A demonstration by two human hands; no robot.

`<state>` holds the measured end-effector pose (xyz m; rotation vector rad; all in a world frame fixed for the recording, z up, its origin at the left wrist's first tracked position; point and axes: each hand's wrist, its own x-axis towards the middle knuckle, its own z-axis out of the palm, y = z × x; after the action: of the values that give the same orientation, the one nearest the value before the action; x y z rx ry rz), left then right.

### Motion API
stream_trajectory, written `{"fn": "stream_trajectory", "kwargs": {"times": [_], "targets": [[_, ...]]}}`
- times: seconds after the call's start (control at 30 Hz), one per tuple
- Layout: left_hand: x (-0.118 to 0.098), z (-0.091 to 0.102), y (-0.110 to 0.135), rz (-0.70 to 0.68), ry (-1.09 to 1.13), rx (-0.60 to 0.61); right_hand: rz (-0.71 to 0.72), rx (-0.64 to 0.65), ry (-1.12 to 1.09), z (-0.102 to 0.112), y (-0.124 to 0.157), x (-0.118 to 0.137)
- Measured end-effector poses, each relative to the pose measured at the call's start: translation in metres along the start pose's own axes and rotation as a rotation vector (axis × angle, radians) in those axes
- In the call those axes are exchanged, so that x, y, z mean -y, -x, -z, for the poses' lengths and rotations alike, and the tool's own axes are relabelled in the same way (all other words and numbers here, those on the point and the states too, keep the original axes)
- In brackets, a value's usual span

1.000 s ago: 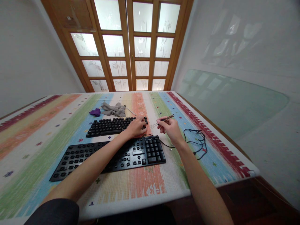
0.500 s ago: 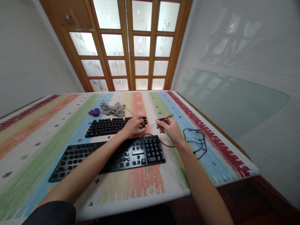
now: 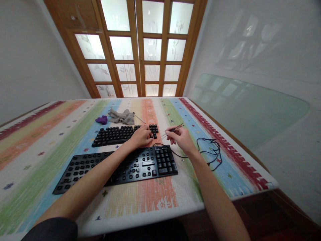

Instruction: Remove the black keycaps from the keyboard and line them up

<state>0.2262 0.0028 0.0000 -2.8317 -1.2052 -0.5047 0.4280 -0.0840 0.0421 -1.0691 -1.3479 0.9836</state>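
My left hand is at the right end of a block of loose black keycaps, fingers bent together on a small keycap that they mostly cover. Between the fingers of my right hand is a wire keycap puller, its thin wire loops pointing left above the cloth. Below both hands lies a black keyboard. Its main section shows bare switches, while the number pad still carries caps. My left forearm crosses over the keyboard and hides part of it.
A grey cloth, a purple cloth and a thin rod lie behind the keycaps. The coiled black cable is to the right. A striped tablecloth covers the table; walls and a glazed door stand beyond.
My left hand has shifted slightly left and down, uncovering several keycaps at the right end. My right hand has moved slightly left with the keycap puller, which has tilted a little.
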Motion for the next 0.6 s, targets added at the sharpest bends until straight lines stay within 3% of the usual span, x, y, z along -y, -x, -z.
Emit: {"fn": "stream_trajectory", "kwargs": {"times": [0.6], "targets": [[0.0017,0.0024,0.0015,-0.004,0.050,-0.006,-0.015,0.277,0.186,-0.0013,0.0064,0.0036]]}}
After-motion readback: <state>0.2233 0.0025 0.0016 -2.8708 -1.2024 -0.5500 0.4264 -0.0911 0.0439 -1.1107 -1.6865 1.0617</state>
